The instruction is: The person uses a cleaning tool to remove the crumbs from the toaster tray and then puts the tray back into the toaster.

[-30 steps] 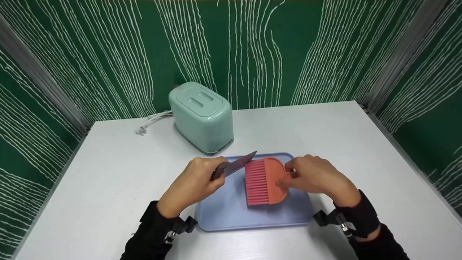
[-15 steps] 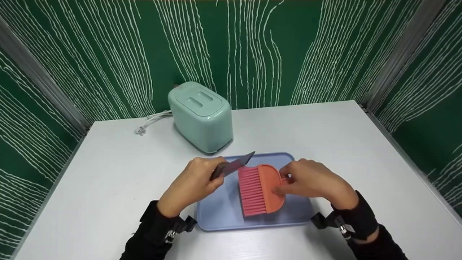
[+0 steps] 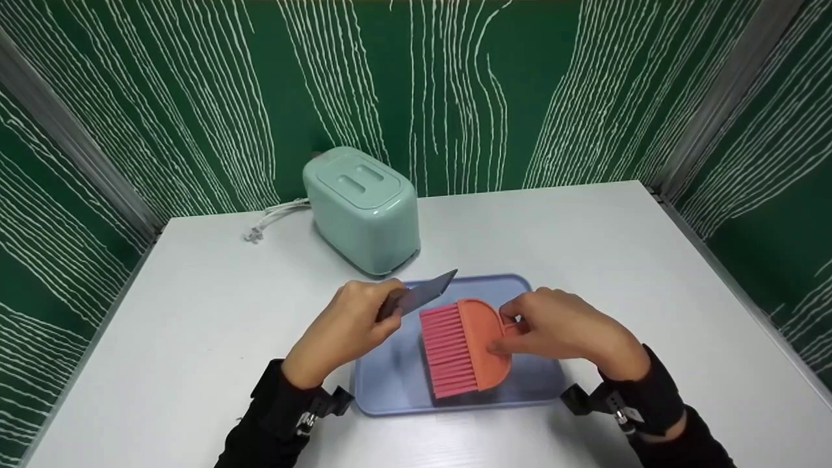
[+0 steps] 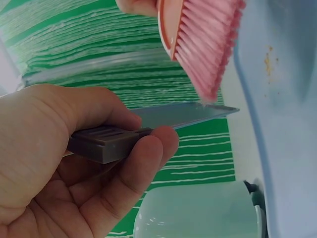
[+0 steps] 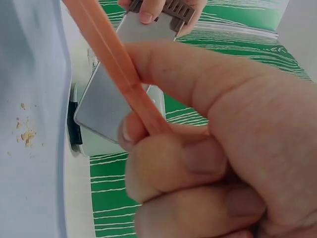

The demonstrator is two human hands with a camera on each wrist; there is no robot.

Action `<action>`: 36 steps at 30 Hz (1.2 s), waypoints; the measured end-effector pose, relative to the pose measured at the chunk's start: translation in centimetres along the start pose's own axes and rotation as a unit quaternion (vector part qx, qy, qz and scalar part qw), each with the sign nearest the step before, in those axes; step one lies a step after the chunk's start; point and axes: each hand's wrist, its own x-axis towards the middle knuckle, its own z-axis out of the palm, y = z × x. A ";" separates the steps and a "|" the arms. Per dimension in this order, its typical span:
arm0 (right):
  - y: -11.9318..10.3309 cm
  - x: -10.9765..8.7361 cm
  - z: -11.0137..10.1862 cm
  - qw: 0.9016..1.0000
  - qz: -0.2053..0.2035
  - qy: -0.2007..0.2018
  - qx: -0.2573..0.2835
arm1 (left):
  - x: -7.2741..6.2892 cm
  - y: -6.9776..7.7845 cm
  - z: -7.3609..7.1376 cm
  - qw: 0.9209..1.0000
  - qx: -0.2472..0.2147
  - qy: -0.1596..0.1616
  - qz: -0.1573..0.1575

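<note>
My left hand (image 3: 348, 325) pinches the dark slotted handle (image 4: 106, 141) of a flat metal crumb tray (image 3: 426, 294) between thumb and fingers. The metal sheet is tilted above the far left part of a blue tray (image 3: 390, 383). My right hand (image 3: 562, 325) grips an orange brush (image 3: 484, 348) by its thin loop handle (image 5: 116, 62). Its pink bristles (image 3: 446, 351) point left over the blue tray. In the left wrist view the bristle tips come right at the sheet's upper edge. Yellowish crumbs (image 5: 27, 135) lie scattered on the blue tray.
A mint-green toaster (image 3: 364, 214) stands just behind the blue tray, its white cord and plug (image 3: 255, 235) lying to the left. Green walls (image 3: 455, 97) with white lines enclose the white table (image 3: 195, 312) at the back and sides.
The brush has moved left and toward me, its bristles sweeping down from the crumb tray's far end and turning slightly. My left hand and the crumb tray have barely shifted.
</note>
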 end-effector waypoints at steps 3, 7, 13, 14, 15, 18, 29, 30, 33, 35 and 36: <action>0.3 0.2 0.1 1.000 0.005 0.026 -0.014 | 0.0 0.1 0.0 1.000 -0.002 -0.001 0.001; 1.0 0.5 0.1 0.998 0.028 0.047 -0.028 | 0.1 0.2 0.0 1.000 -0.005 -0.002 0.005; 1.9 0.8 0.1 0.995 0.075 0.050 -0.048 | 0.1 0.3 -0.1 1.000 -0.004 -0.002 0.006; 2.0 0.9 0.1 0.994 0.079 0.050 -0.050 | 0.1 0.3 -0.1 1.000 -0.004 -0.002 0.005; 2.0 0.9 0.1 0.994 0.083 0.051 -0.051 | 0.1 0.3 -0.1 1.000 -0.005 -0.003 0.005; 2.2 0.9 0.0 0.993 0.086 0.052 -0.055 | 0.1 0.4 -0.1 1.000 -0.006 -0.004 0.001; 1.7 -0.4 -1.6 0.992 0.083 0.080 -0.053 | 0.3 -0.1 0.0 1.000 -0.011 0.007 -0.006; 1.5 -0.5 -1.6 0.992 0.077 0.086 -0.051 | 0.3 -0.1 -0.1 1.000 -0.012 0.006 -0.009; 0.9 -0.3 -1.4 0.992 0.052 0.105 -0.051 | 0.1 -0.2 -0.2 1.000 -0.010 0.005 -0.020; 0.7 -0.1 -1.1 0.991 0.041 0.115 -0.056 | 0.0 -0.2 -0.4 1.000 -0.010 0.005 -0.025; 0.7 0.1 -1.0 0.990 0.038 0.120 -0.059 | 0.0 -0.2 -0.4 1.000 -0.009 0.005 -0.025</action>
